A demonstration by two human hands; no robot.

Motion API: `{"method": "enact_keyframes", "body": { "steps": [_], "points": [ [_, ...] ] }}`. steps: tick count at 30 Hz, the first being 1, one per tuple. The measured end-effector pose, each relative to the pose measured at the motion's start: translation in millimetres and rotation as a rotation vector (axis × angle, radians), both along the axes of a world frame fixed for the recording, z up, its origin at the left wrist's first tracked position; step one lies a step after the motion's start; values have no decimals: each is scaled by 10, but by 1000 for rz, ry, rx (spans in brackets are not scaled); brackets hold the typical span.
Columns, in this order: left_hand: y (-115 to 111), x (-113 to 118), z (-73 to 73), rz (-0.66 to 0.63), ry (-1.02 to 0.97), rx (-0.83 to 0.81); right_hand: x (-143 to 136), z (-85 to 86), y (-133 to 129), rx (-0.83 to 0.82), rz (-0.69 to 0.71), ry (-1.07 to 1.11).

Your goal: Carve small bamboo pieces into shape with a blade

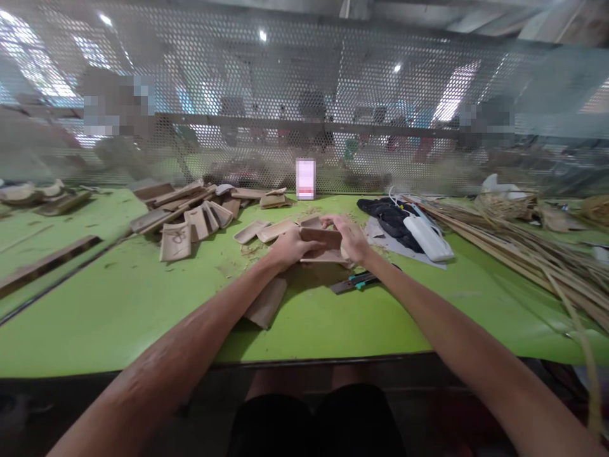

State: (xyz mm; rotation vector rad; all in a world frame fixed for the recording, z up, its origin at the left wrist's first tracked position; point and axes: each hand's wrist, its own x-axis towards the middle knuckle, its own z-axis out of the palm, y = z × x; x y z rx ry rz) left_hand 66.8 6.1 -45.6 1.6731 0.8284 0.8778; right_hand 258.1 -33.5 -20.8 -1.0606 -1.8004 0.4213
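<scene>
Between my two hands, just over the green table, is a curved bamboo piece [328, 252] with raised sides. My left hand [291, 249] grips its left end, the thumb laid along the inside. Around the right end my right hand [351, 240] is closed, fingers over the far edge. A utility knife [358, 280] with teal parts and its blade out lies on the table below my right wrist. Under my left forearm rests a flat bamboo piece [267, 303], partly covered. Two shallow bamboo pieces [275, 230] lie just beyond my left hand among shavings.
Several bamboo pieces [177, 241] are heaped at the back left. A black cloth [387, 216] and a white power bank-like object [428, 238] lie back right, beside long bamboo strips [518, 247]. A perforated metal screen [266, 114] stands behind the green table [166, 330].
</scene>
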Motion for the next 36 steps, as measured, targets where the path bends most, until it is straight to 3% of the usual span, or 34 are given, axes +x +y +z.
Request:
{"method": "enact_keyframes", "body": {
  "steps": [3,8,12,16,21,26,30,36],
  "points": [
    [-10,2,10,-10,-7,-9,5,-20,-8,-11,-1,-24],
    [-31,-27,39,-72,-6,12,-20,17,-74,123,-3,-174],
    [-44,-24,50,-43,7,1,-1,17,-71,82,-43,-130],
    [-49,-12,49,-68,-41,-10,9,-11,-49,94,10,-113],
    [-29,-10,26,-8,7,3,-17,-16,-54,0,25,-35],
    [-34,-13,32,-30,-51,8,-56,12,-65,48,50,-29],
    [-33,-13,37,-18,-16,-9,-31,11,-33,-53,30,91],
    [-26,1,36,-19,-54,-13,-96,67,-133,-52,73,161]
  ]
}}
